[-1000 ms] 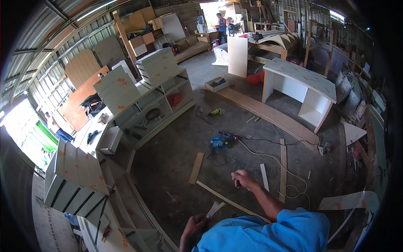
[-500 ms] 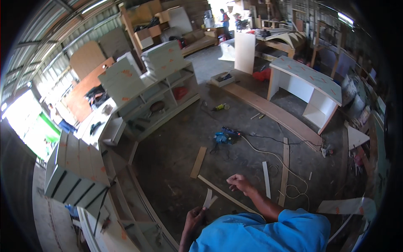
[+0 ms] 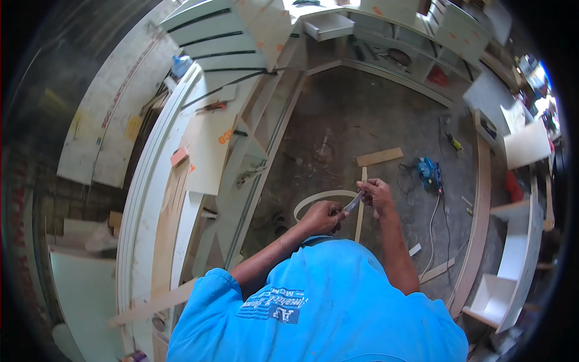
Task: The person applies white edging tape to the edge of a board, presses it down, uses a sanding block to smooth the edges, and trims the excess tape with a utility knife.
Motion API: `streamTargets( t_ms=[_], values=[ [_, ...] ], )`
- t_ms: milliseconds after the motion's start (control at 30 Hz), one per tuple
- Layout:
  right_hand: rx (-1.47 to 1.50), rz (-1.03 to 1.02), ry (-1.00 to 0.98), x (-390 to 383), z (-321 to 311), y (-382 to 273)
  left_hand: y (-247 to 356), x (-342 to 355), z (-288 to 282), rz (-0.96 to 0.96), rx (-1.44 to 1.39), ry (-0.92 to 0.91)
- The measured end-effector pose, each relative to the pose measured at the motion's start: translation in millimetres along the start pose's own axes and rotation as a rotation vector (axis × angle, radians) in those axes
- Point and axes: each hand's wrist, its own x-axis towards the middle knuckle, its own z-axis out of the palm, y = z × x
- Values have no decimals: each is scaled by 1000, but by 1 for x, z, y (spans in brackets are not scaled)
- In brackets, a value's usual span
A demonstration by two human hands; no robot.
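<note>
I've got both hands on the feed, raised over the floor (image 3: 344, 127), close together in front of the blue shirt (image 3: 301, 295). Left hand (image 3: 324, 217): fingers clenched on the lower end of a thin pale strip (image 3: 354, 203). Right hand (image 3: 379, 196): fingers pinching the same strip at its upper end. So the strip sits between the two hands, tilted, up toward the right. A curved white band (image 3: 319, 194) arcs out just beyond the left hand; I can't tell whether it's one piece with the strip. Below the hands, a narrow wooden batten (image 3: 360, 226) lies on the floor, its far end reaching a short wooden board (image 3: 379, 157). Right of the board, well apart from the hands: a blue power tool (image 3: 427, 174), with a cable (image 3: 433, 226) running toward me. Yellow-green tool (image 3: 453, 142) farther out. Small white offcut (image 3: 415, 249) near the right forearm. Long plank (image 3: 480, 199) along the floor's right edge, open white cabinet (image 3: 512, 259) beyond it. Floor's left edge: low cabinet (image 3: 208, 142) with open compartments, a red-handled tool (image 3: 212, 106) on its top and a reddish block (image 3: 180, 157) near the top's left edge. Floor's far edge: long shelf unit (image 3: 416, 84), a red item (image 3: 439, 75) in one compartment, white drawer (image 3: 329, 25) just left of it. Outer rim too blurred for me to label.
</note>
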Motion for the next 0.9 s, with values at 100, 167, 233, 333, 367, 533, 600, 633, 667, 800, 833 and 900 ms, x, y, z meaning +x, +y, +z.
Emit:
streamTargets(
  t_ms=[100,167,233,333,367,533,600,633,667,800,833,900],
  values=[
    [-83,-64,-52,24,29,-15,-20,-25,-31,22,95,50],
    [-28,-169,-61,36,40,-38,-33,-45,-50,104,298,145],
    [-13,-213,-81,42,51,-65,-38,-70,-68,98,305,210],
    [38,-297,-117,62,58,-89,-40,-111,-99,86,365,317],
    [64,-338,-142,68,66,-96,-45,-126,-111,61,432,366],
    [16,-409,-210,74,133,-115,-69,-182,-179,-58,549,530],
    [-35,-433,-275,67,175,-113,-91,-193,-209,-104,524,667],
    [-29,-401,-342,71,191,-109,-105,-198,-224,-94,528,659],
    [-26,-403,-332,72,211,-103,-120,-203,-239,-150,535,717],
    [-20,-291,-471,77,284,-77,-164,-220,-285,-330,520,833],
    [-40,-234,-507,81,301,-68,-184,-223,-292,-333,523,860],
    [-29,-195,-533,90,336,-47,-222,-230,-305,-374,522,872]
  ],
)
